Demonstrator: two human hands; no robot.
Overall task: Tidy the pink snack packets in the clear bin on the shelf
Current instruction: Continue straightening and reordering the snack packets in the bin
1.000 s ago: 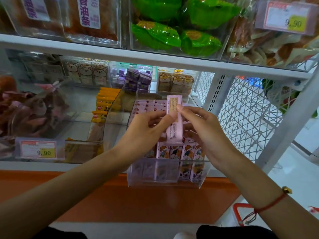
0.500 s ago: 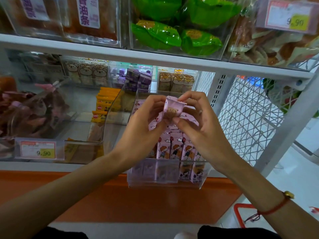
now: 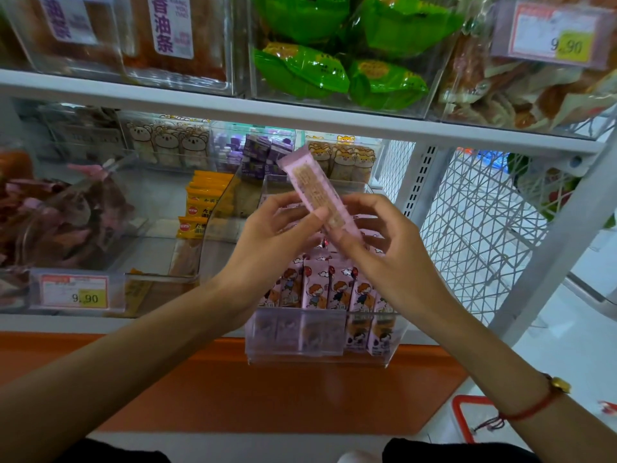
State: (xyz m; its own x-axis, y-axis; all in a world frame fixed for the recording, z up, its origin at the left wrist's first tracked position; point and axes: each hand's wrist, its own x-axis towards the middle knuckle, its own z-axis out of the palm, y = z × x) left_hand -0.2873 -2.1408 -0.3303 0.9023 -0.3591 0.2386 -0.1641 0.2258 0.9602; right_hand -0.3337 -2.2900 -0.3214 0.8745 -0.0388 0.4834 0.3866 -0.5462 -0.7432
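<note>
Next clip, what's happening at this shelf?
A person is sorting snacks at a shop shelf. Both hands hold one pink packet tilted above the clear bin: the left hand pinches its middle and the right hand pinches its lower end. Its plain back side with a printed label faces the camera. More pink packets stand upright in a row at the front of the bin. The held one is not yet placed.

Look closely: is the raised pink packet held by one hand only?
No, the left hand and right hand both pinch the pink packet.
</note>
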